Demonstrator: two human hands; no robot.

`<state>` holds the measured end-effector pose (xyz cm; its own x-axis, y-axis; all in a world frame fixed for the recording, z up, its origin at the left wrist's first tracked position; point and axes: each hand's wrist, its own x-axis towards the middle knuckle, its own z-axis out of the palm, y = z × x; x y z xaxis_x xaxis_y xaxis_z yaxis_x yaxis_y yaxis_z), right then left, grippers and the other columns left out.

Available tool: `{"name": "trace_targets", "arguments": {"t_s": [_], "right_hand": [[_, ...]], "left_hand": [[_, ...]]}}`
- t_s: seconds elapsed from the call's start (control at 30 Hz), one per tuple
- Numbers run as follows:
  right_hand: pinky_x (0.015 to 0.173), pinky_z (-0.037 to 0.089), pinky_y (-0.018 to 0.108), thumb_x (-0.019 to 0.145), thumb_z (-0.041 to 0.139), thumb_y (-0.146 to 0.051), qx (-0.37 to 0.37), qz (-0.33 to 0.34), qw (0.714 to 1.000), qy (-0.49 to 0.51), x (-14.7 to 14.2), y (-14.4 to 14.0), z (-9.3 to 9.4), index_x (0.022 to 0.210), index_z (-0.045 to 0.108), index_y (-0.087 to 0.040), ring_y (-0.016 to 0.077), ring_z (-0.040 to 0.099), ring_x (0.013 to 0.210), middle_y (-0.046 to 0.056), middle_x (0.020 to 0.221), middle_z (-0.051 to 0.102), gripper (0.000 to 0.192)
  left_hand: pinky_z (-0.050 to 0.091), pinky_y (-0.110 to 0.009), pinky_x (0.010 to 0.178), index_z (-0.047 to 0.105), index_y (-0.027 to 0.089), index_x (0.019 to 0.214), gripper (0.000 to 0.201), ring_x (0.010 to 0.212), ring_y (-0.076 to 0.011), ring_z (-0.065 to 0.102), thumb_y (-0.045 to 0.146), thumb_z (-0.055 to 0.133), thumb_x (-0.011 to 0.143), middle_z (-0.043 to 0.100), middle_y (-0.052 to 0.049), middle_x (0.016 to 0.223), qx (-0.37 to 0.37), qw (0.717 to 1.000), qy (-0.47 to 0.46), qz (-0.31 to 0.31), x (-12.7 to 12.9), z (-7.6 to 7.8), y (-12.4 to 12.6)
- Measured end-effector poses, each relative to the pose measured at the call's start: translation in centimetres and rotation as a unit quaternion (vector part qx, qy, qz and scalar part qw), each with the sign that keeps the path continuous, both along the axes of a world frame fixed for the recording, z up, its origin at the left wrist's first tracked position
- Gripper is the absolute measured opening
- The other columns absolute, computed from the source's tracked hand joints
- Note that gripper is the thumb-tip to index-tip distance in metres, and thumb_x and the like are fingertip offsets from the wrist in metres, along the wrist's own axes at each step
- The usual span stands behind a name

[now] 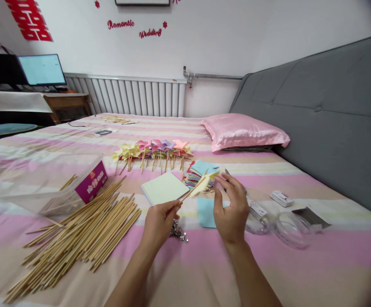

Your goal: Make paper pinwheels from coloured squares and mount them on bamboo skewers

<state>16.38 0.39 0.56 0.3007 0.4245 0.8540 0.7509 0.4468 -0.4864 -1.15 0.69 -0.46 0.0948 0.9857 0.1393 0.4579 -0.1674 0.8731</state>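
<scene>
My left hand is closed on the lower part of a thin wooden stick, which slants up to the right. At its upper end sits a pale yellow paper pinwheel. My right hand is beside the pinwheel, thumb and fingers apart and curved, fingertips at or very near the paper's edge; whether they touch it I cannot tell. A dark pointed tip shows behind those fingers, its kind unclear. Small shiny metal pieces lie by my left hand. A blue paper sheet lies partly behind my right hand.
Many wooden sticks lie at left beside a clear plastic box. Finished pinwheels lie farther back. Paper squares and a colourful paper stack are central. At right are clear round containers, a small box and a pillow.
</scene>
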Motion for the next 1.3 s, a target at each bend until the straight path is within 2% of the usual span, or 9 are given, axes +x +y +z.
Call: {"name": "trace_targets", "arguments": {"t_s": [0.23,0.33,0.43,0.57,0.7,0.8,0.93,1.1,1.3], "right_hand": [[0.089,0.048,0.043,0.085,0.050,-0.016,0.009,-0.008,0.998,0.055,0.0,-0.2,-0.1,0.107,0.064,-0.018,0.0237,0.056,0.106,0.011,0.110,0.061,0.026],[0.085,0.049,0.042,0.084,0.051,-0.017,0.008,-0.010,0.998,0.065,-0.1,-0.1,-0.1,0.106,0.064,-0.018,0.0219,0.059,0.095,0.011,0.108,0.062,0.025],[0.080,0.050,0.040,0.083,0.051,-0.018,-0.010,-0.003,0.997,0.074,-0.4,-0.1,0.0,0.105,0.063,-0.018,0.0189,0.060,0.083,0.011,0.106,0.062,0.025],[0.074,0.051,0.036,0.080,0.052,-0.017,-0.081,0.045,0.993,0.075,-1.2,-0.2,-0.4,0.106,0.060,-0.017,0.0168,0.059,0.073,0.008,0.098,0.063,0.027],[0.069,0.050,0.033,0.078,0.053,-0.018,-0.184,0.103,0.974,0.081,-2.7,-0.4,-1.2,0.108,0.057,-0.016,0.0149,0.058,0.065,0.006,0.092,0.063,0.030],[0.061,0.048,0.029,0.078,0.053,-0.022,-0.243,0.129,0.958,0.087,-3.8,-0.5,-1.9,0.108,0.056,-0.016,0.0113,0.053,0.052,0.004,0.087,0.060,0.030],[0.059,0.047,0.028,0.078,0.053,-0.024,-0.290,0.149,0.941,0.088,-4.5,-0.6,-2.7,0.107,0.055,-0.015,0.0107,0.053,0.049,0.002,0.084,0.059,0.031],[0.059,0.047,0.029,0.078,0.051,-0.025,-0.304,0.164,0.935,0.081,-4.5,-0.5,-3.2,0.107,0.054,-0.015,0.0124,0.054,0.049,0.002,0.081,0.060,0.031],[0.058,0.046,0.029,0.078,0.052,-0.026,-0.304,0.158,0.935,0.089,-4.1,-0.1,-3.9,0.107,0.055,-0.015,0.0126,0.054,0.048,0.002,0.081,0.061,0.032]], "left_hand": [[0.046,-0.026,0.058,0.067,0.014,0.086,0.029,0.060,-0.0157,0.064,0.039,0.055,0.076,0.069,-0.007,0.087,-0.058,0.990,-0.127,-0.019,0.2,-0.2,0.2],[0.047,-0.027,0.059,0.066,0.013,0.086,0.031,0.061,-0.0159,0.065,0.041,0.057,0.074,0.070,-0.009,0.089,-0.077,0.985,-0.153,-0.011,0.2,0.1,0.2],[0.048,-0.028,0.060,0.063,0.013,0.087,0.033,0.060,-0.0164,0.066,0.042,0.060,0.071,0.072,-0.011,0.086,-0.095,0.978,-0.183,0.022,0.2,0.2,0.3],[0.046,-0.026,0.055,0.055,0.015,0.087,0.033,0.057,-0.0170,0.066,0.040,0.064,0.067,0.073,-0.010,0.077,-0.099,0.967,-0.226,0.070,0.2,-0.2,0.7],[0.044,-0.024,0.053,0.051,0.016,0.082,0.031,0.056,-0.0167,0.066,0.036,0.065,0.065,0.073,-0.010,0.075,-0.099,0.957,-0.252,0.102,-0.4,-0.3,1.1],[0.046,-0.026,0.056,0.052,0.015,0.081,0.030,0.057,-0.0167,0.066,0.035,0.065,0.064,0.073,-0.010,0.076,-0.079,0.952,-0.262,0.134,-1.4,0.0,1.4],[0.046,-0.026,0.055,0.054,0.015,0.081,0.029,0.060,-0.0187,0.068,0.036,0.063,0.065,0.073,-0.012,0.079,-0.040,0.953,-0.231,0.193,-3.3,0.5,2.0],[0.046,-0.025,0.053,0.056,0.015,0.080,0.025,0.064,-0.0195,0.068,0.035,0.061,0.065,0.071,-0.009,0.079,0.022,0.946,-0.193,0.258,-5.4,1.8,4.2],[0.047,-0.027,0.058,0.064,0.012,0.077,0.020,0.070,-0.0208,0.066,0.030,0.065,0.067,0.068,-0.006,0.069,0.046,0.936,-0.124,0.327,-7.7,3.7,10.2]]}}
